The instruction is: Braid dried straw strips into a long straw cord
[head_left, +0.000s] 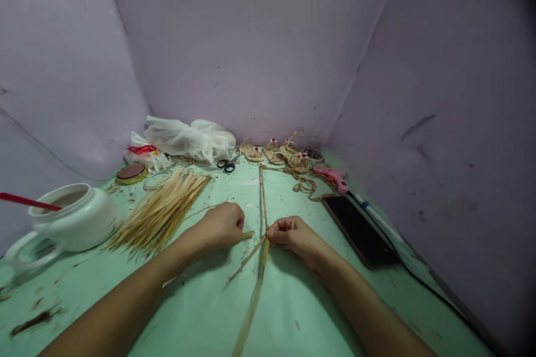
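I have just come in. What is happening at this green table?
A person is working a thin cord with both hands. The right hand pinches its near end, where loose strips spread out toward the person. The left hand, a little apart, grips another strip. A bundle of straw lies to the left, beside a white pot.

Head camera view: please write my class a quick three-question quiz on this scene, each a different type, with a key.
1. True or false: the right hand pinches the lower end of the braid.

2. Which of these is nearest the phone? A) scissors B) glue gun C) plastic bag

3. Short answer: which white container stands to the left of the straw bundle?

Key: 1. True. 2. B. 3. The mug.
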`<state>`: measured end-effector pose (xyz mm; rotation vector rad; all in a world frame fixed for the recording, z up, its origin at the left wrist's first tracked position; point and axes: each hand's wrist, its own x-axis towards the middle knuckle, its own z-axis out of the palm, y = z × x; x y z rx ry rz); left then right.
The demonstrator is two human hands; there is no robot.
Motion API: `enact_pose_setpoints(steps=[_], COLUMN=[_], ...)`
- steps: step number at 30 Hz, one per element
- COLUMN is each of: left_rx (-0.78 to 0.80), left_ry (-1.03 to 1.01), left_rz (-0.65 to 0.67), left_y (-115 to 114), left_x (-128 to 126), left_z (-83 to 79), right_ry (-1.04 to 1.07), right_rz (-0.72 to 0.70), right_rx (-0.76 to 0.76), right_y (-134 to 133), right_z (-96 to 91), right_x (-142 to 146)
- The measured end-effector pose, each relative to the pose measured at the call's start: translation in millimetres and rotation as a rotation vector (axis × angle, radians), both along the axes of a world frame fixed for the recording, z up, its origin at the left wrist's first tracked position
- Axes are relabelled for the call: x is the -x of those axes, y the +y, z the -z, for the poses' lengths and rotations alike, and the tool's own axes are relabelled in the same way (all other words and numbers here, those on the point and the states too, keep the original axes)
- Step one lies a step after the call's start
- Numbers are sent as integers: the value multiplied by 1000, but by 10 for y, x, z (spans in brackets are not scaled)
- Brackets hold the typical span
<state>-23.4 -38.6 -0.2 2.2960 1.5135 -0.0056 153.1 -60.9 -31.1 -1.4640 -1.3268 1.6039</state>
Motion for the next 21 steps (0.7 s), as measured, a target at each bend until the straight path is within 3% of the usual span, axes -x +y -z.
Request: enact_pose_setpoints(steps=[10, 17, 21], left_rx=[421, 336, 405], left_ry=[-402, -351, -373], left_rz=[-153, -207, -188], left_y=[5, 83, 17], left_x=[-58, 18, -60], left_z=[69, 97, 80], right_ry=[5, -1, 7], right_rz=[-2, 7, 14], right_rx=[-2, 8, 5], right_y=[13, -9, -11], right_z=[22, -13, -18], right_x=[1, 8, 14])
